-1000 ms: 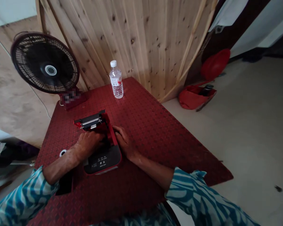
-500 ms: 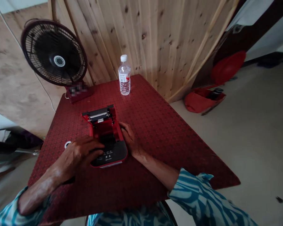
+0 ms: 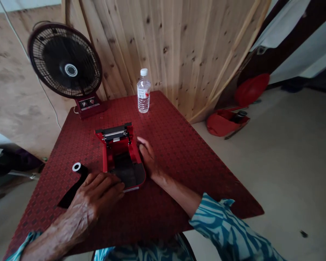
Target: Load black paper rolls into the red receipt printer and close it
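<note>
Left hand [image 3: 97, 192], grip unclear, partly hides the red device [image 3: 134, 153], right hand [image 3: 150, 157] half-open against it, with roll [image 3: 83, 169], fan [image 3: 66, 61], bottle [image 3: 143, 96] around.

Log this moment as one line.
printer: lid open; left hand: at its front left; right hand: at its right side; roll: on table

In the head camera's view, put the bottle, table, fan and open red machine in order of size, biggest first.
Largest to smallest, as they look here:
Table
Fan
Open red machine
Bottle
</note>
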`<state>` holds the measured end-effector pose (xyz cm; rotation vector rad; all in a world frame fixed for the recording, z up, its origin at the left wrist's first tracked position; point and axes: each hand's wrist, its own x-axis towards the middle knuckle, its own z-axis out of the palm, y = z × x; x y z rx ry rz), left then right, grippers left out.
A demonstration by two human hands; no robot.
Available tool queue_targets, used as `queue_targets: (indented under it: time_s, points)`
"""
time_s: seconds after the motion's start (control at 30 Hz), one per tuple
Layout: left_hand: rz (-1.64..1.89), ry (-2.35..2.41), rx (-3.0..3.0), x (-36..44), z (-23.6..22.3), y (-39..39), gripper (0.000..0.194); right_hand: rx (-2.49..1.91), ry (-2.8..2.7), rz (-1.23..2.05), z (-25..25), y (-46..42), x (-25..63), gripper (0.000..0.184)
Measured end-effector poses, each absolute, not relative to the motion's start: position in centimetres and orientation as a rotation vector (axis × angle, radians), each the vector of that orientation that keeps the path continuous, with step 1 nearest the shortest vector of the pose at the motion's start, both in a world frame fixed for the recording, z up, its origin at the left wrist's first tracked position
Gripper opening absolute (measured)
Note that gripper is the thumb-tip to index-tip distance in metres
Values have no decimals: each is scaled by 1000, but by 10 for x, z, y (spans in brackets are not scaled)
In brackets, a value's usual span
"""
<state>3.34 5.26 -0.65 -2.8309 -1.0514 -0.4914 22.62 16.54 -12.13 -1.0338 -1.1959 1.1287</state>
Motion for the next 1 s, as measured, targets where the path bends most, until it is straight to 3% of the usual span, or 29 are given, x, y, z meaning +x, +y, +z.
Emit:
queue_targets:
  time_s: [0.3,0.57,0.73,1.0]
  points:
    - [-453,-1120,-2796,24,-23,39,34,-919,-1415,977,-54,207,222,55]
    - [-584,-1166,-2871,21,-25,38,31,-946,-1408,990,-92,150,239,28]
    - [-763,-1382,-2631,8,-19,52,32,-971,-1346,1034,-104,146,236,29]
    - [-606,-1338,-2554,-3,-32,61,34,-983,-1321,1102,-106,145,234,37]
